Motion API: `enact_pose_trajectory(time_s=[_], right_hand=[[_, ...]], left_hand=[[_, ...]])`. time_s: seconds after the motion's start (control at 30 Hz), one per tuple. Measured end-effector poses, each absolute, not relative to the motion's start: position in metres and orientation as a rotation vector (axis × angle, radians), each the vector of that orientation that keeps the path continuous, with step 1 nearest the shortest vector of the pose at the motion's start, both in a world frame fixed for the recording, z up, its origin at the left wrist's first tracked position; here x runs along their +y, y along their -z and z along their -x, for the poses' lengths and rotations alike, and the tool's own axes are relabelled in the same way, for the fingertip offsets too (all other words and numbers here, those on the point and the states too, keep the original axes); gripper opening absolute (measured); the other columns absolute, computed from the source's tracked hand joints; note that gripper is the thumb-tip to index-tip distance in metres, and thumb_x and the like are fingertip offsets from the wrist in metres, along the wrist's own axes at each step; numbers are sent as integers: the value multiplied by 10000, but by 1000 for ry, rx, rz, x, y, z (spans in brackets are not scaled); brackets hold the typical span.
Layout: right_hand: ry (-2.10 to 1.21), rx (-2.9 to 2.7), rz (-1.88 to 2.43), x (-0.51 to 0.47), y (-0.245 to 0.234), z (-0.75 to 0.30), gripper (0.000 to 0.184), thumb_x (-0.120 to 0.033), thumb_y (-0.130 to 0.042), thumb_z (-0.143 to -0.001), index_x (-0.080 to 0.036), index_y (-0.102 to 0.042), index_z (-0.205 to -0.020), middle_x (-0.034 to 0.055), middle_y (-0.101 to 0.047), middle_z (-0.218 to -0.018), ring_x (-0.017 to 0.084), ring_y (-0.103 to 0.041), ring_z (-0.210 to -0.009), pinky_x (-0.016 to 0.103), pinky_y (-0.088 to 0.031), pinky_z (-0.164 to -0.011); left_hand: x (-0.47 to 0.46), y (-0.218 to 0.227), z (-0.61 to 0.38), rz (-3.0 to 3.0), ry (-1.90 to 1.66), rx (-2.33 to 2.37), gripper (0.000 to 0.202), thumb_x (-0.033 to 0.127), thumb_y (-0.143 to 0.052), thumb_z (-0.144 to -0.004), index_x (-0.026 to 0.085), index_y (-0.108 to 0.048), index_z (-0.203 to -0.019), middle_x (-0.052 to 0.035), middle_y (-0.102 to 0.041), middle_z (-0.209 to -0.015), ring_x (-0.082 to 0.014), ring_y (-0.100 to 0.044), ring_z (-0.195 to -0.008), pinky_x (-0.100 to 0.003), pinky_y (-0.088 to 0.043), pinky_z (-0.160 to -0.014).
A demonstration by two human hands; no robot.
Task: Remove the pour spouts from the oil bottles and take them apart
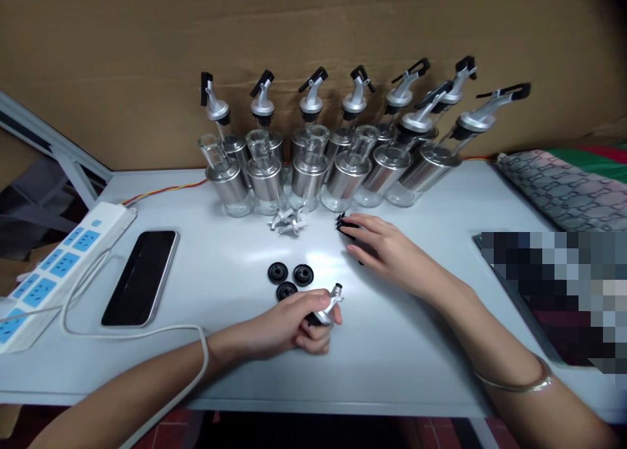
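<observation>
Left hand (289, 328) curls around a shiny metal pourer (330, 307), right hand (392, 249) spreads over small black parts (343, 224), round black discs (290, 278) between

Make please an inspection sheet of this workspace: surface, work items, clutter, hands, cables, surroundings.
Surface: white table, flat and well lit.
Work items: silver pourer spout; three black round seals; pile of silver spouts; small black parts; row of glass-and-steel bottles, back ones fitted with pourers, some front ones uncapped.
Clutter: phone, screen dark.
Hands: left hand closed on the silver pourer spout; right hand open, fingertips on the small black parts.
Cables: white cable loops from the power strip to the left wrist; red-yellow wire behind.
Surroundings: cardboard wall; patterned cloth at right.
</observation>
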State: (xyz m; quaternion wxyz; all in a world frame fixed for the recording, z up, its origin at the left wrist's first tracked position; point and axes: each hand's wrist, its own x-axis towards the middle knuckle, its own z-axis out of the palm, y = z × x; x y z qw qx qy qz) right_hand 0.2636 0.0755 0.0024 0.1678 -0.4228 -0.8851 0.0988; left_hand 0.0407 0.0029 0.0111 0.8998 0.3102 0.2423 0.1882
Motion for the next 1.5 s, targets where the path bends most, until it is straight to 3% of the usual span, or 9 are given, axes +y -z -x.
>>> enact_pose_trajectory(time_s=[0.63,0.9,1.27,1.37,1.5], right_hand=[[-278,-2524,1278,76,-2,-256,431,-362,-514,-904,-130,-568,-1263,173,-544,-1300,324,-472,-1223,512,-436,-973],[-324,-2502,1241,73,-6,-255,376,-344,-502,-905,-178,-592,-1230,163,-561,-1264,319,-520,-1160,514,-460,-940],[-307,-2465,1215,73,-7,-255,326,-296,-470,-919,-143,-623,-1164,176,-577,-1212,319,-522,-1138,503,-455,-942],[-441,-2364,1126,65,-21,-250,257,-278,-466,-927,-175,-657,-1066,139,-614,-1116,268,-563,-1060,436,-470,-913],[-993,-2295,1007,47,-46,-238,204,-297,-493,-929,-199,-668,-892,56,-672,-888,174,-622,-830,294,-500,-745]], left_hand=[[2,-11,-41,-649,-397,491,221,360,-398,-905,165,-469,-829,129,-219,-485,-48,-149,-390,-234,-195,-512],[2,-11,-40,-643,-394,495,226,375,-415,-896,165,-472,-832,127,-221,-486,-48,-156,-389,-230,-203,-513],[3,-9,-40,-628,-402,482,216,342,-382,-915,162,-479,-843,126,-222,-492,-49,-153,-393,-230,-216,-523],[2,-9,-40,-614,-403,480,225,339,-367,-915,161,-483,-841,122,-229,-493,-53,-158,-393,-234,-220,-523],[3,-10,-40,-605,-409,449,231,364,-390,-889,162,-486,-834,124,-210,-482,-57,-156,-385,-240,-197,-509]])
